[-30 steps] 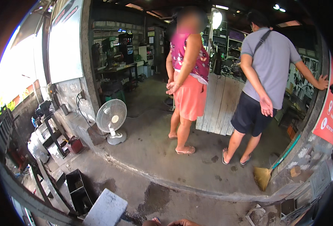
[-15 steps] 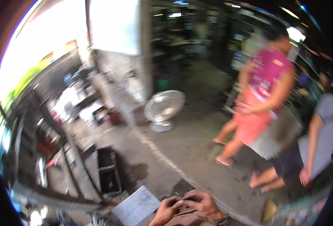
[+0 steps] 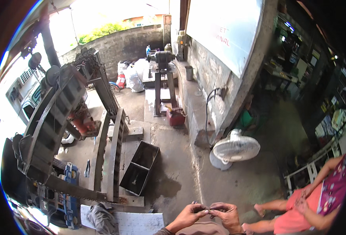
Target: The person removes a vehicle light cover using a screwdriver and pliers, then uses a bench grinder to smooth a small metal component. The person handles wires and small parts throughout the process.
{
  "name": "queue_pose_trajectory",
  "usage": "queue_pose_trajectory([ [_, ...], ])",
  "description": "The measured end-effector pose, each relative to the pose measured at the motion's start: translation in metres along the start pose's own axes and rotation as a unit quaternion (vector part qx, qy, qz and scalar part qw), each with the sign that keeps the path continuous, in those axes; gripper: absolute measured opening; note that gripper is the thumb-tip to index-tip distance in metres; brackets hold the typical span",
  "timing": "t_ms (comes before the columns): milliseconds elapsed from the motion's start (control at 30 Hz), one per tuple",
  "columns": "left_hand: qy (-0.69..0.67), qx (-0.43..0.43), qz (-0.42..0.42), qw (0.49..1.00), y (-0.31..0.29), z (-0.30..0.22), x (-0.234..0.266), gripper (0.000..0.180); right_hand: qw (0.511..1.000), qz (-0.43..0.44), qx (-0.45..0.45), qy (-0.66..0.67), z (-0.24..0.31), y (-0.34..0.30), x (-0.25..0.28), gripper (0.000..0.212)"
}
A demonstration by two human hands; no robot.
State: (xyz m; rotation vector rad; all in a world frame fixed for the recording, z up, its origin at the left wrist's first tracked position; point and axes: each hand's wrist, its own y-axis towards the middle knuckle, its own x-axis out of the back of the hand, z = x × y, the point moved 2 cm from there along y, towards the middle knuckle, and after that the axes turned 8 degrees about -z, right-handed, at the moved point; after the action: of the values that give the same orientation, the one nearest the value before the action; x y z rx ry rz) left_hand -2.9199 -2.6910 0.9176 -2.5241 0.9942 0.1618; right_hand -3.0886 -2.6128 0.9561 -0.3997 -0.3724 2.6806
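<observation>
At the lower edge my left hand (image 3: 189, 216) and my right hand (image 3: 226, 216) meet, fingertips close together in a pinch. Whatever they hold between thumbs and forefingers is too small to make out. Dark smudges mark the fingers. To the left of my hands lies a white board or sheet (image 3: 139, 223) with faint writing on it. A crumpled grey cloth (image 3: 102, 220) rests on its left part.
Ahead on the floor stands a black two-part metal box (image 3: 141, 166). A heavy metal frame (image 3: 112, 156) with chains fills the left. A white fan (image 3: 235, 148), a red jug (image 3: 176, 116) and a bench grinder (image 3: 163, 58) stand farther off. A person (image 3: 302, 211) in pink shorts is at the right.
My view has swung left, so the fan and the person in pink shorts now appear farther right. The second person has left the picture. My hands stay together.
</observation>
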Motion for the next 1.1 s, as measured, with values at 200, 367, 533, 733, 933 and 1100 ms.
queue_pose_trajectory([
  [200,0.065,-0.034,-0.148,0.986,0.087,-0.073,0.034,0.022,0.988,0.127,-0.041,-0.072,0.064,0.144,-0.02,0.018],
  [367,0.022,-0.043,-0.255,0.966,0.158,-0.103,0.1,0.017,0.967,0.239,-0.049,-0.079,0.07,0.274,-0.068,0.018],
  [533,0.015,-0.035,-0.27,0.962,0.265,-0.15,0.194,0.015,0.93,0.275,0.085,-0.23,0.095,0.419,-0.128,0.017],
  [733,0.107,-0.079,-0.211,0.968,0.396,-0.268,0.298,0.017,0.968,0.217,0.005,-0.128,0.158,0.569,-0.189,0.011],
  [933,0.306,-0.091,-0.184,0.93,0.519,-0.356,0.374,0.019,0.99,0.12,-0.015,-0.076,0.19,0.7,-0.23,0.01],
  [1100,0.204,-0.079,-0.194,0.956,0.617,-0.388,0.441,0.02,0.985,0.153,0.008,-0.075,0.208,0.825,-0.264,0.019],
])
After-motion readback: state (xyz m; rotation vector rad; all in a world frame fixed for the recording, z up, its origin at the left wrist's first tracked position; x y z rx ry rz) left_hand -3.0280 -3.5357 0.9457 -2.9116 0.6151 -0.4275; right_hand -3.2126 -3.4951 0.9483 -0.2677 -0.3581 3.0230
